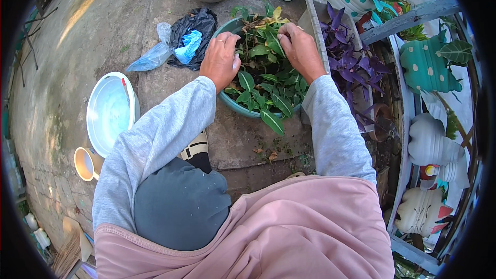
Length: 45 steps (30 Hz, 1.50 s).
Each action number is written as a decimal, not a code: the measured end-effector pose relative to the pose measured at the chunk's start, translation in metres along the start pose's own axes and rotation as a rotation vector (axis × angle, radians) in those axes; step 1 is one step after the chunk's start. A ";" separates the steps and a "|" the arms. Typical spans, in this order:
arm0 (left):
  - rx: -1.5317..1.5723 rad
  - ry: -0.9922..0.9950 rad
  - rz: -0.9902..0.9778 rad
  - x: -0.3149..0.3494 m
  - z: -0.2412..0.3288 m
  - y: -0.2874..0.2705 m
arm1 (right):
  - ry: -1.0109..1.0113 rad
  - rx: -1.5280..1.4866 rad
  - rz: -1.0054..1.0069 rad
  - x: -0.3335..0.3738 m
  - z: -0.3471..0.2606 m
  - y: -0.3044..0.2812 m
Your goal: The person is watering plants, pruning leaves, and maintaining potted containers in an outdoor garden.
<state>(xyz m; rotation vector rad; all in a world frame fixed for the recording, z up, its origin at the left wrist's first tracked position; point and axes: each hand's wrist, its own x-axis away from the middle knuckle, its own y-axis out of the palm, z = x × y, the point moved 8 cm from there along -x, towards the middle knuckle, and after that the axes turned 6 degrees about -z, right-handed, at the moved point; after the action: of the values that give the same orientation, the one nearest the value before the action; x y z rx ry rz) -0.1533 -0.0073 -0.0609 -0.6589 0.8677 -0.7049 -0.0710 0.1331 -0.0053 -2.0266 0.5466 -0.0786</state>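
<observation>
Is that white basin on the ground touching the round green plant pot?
Apart. The head view shows a stretch of bare concrete between the white basin and the green pot.

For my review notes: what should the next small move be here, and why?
Probably the right hand should reach slightly forward and pinch off the yellowed, pointed leaf: it shows just beyond that hand, discoloured above broad green leaves in the round teal pot. The left hand is at the pot's left rim, seemingly well placed to steady the stems.
</observation>
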 end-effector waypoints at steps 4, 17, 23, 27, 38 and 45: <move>0.065 -0.028 0.074 0.001 -0.003 -0.005 | -0.098 0.060 0.090 -0.015 -0.022 -0.034; 0.080 -0.059 0.086 0.006 -0.013 -0.004 | -0.300 0.558 -0.186 0.009 -0.044 0.066; 0.052 -0.041 0.036 0.005 -0.013 0.000 | -0.171 0.347 -0.196 0.026 -0.030 0.113; 0.033 -0.043 0.038 0.005 -0.012 0.003 | -0.165 0.324 -0.100 0.019 -0.028 0.123; -0.111 0.001 -0.073 0.004 -0.005 0.007 | -0.030 0.136 0.006 0.013 -0.006 0.005; -0.287 0.372 -0.233 -0.003 0.045 0.029 | -0.005 0.072 -0.072 0.056 0.002 -0.020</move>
<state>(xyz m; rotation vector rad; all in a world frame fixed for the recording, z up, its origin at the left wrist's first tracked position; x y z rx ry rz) -0.1088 0.0218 -0.0598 -0.9121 1.2633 -0.9402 -0.0130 0.1196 0.0012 -1.9757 0.4618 -0.1346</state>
